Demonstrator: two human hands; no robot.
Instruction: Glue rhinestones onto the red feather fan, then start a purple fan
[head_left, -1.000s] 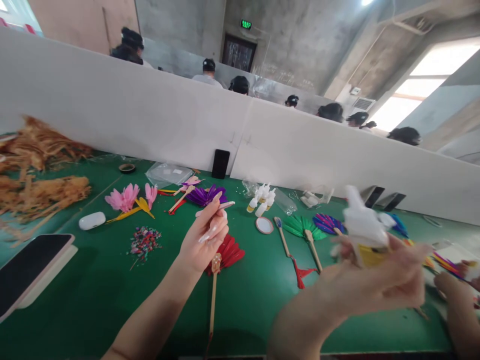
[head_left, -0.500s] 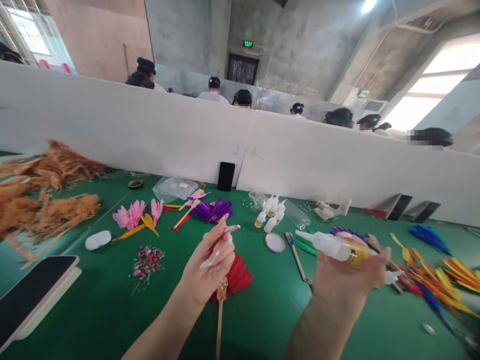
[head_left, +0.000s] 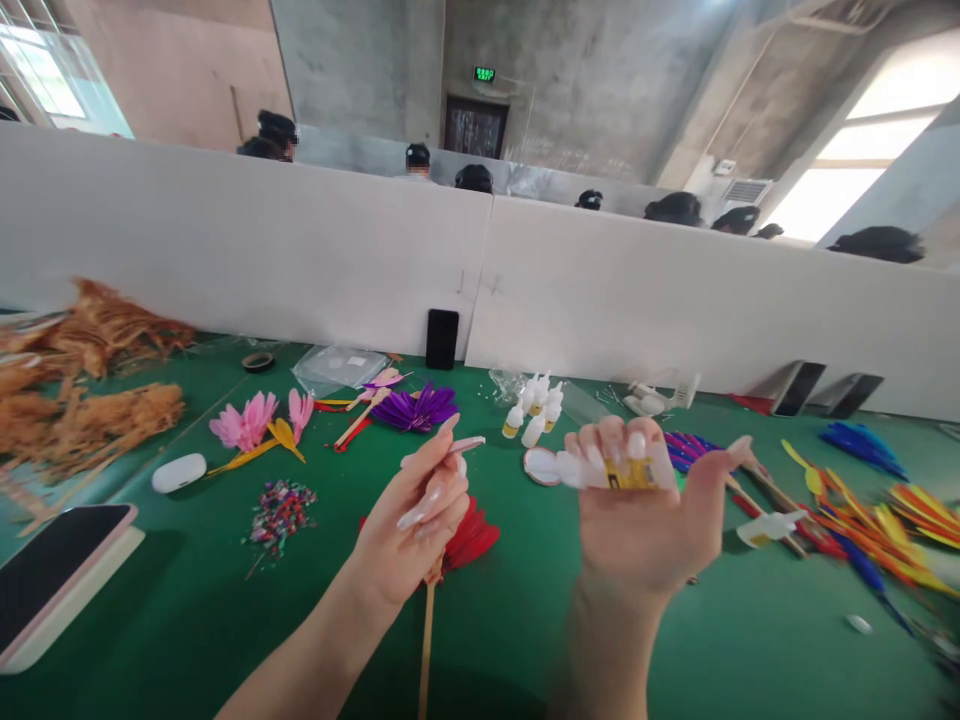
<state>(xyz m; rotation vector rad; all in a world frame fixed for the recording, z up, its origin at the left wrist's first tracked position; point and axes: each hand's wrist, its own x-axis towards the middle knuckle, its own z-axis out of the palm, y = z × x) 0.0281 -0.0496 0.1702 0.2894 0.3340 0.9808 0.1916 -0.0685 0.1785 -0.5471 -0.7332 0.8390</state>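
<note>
My left hand (head_left: 416,505) is closed, pinching a small thin pinkish piece (head_left: 466,444) between thumb and finger. Beneath it lies a red feather fan (head_left: 472,538) on a wooden stick (head_left: 427,645). My right hand (head_left: 645,520) has its fingers curled round a clear glue bottle with a yellow label (head_left: 637,474), its white nozzle pointing left and its thumb sticking out to the right. Behind the hands, several small white bottles (head_left: 536,408) stand near a round white disc (head_left: 540,465), partly hidden by the held bottle's nozzle.
Purple feathers (head_left: 416,408), pink feathers (head_left: 247,422) and colourful bits (head_left: 281,515) lie left of centre. Brown fibre (head_left: 97,330) and a phone (head_left: 64,570) are far left. Another bottle (head_left: 766,529) and orange feathers (head_left: 862,530) lie right. White boards (head_left: 675,300) stand behind.
My right hand has turned and moved up and left, bringing the bottle level with my left hand. The left hand keeps its pinch. The view has shifted slightly.
</note>
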